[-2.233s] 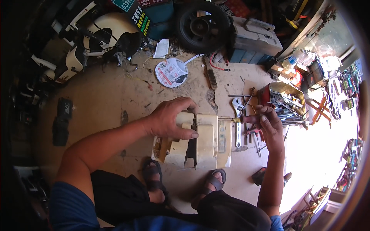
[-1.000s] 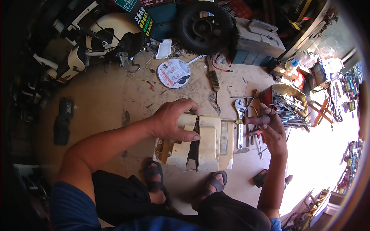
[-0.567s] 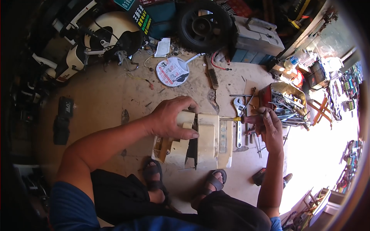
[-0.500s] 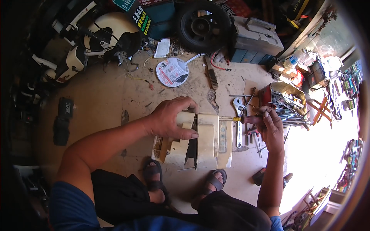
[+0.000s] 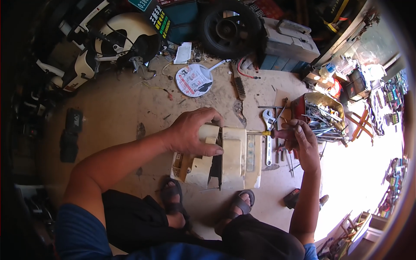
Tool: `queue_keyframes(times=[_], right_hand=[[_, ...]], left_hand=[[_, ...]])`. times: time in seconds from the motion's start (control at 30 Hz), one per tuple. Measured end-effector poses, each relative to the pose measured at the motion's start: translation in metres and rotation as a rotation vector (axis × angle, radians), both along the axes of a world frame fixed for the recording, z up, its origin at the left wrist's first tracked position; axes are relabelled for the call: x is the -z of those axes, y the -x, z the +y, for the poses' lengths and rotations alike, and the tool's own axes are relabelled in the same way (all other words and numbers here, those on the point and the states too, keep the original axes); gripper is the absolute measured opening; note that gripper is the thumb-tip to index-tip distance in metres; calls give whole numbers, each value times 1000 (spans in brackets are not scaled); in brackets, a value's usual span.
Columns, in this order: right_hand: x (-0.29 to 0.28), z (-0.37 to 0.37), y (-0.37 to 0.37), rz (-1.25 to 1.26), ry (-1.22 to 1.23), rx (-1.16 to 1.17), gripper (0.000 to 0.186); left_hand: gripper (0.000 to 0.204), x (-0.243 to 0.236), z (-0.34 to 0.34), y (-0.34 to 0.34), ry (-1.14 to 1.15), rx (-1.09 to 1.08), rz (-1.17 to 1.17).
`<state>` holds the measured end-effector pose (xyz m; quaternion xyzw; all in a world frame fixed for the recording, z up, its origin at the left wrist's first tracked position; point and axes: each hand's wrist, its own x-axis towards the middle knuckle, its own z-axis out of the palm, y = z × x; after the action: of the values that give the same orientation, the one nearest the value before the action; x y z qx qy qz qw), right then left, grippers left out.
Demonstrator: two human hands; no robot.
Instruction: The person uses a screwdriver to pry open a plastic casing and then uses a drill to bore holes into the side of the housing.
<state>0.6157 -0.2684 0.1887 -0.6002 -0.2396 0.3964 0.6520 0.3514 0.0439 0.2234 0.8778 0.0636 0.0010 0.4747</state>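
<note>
A cream plastic housing (image 5: 234,156) stands on the floor in front of my feet, with a dark gap running across its middle. My left hand (image 5: 195,132) grips its left part near that gap, thumb on the near face and fingers over the far edge. In my right hand (image 5: 303,143) is a screwdriver (image 5: 268,133) with a yellow and dark reddish handle. Its shaft lies level and points left along the far right side of the housing. Where its tip ends is hard to see.
An adjustable wrench (image 5: 268,143) and other hand tools lie right of the housing. Beyond them stands a red bin (image 5: 299,107) of metal tools. A round paper fan (image 5: 194,81), a brush (image 5: 239,86), a wheel (image 5: 227,29) and a grey toolbox (image 5: 289,43) are farther back. A power tool (image 5: 292,198) lies near my right foot.
Both hands keep nearly the same place. The fingers of my right hand have shifted slightly around the screwdriver handle.
</note>
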Motion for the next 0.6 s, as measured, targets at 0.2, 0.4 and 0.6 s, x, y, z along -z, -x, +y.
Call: queue_keyframes(times=[0.2,0.4,0.6], right_hand=[[2,2,11,4,-136,41,40],[0,8,6,74,-90,35,48],[13,-1,-2,71,-53,76,37]], left_hand=[[64,2,0,-1,12,12,-55],[66,6,2,2,19,-9,-46],[66,5,1,-1,-24,12,-46]])
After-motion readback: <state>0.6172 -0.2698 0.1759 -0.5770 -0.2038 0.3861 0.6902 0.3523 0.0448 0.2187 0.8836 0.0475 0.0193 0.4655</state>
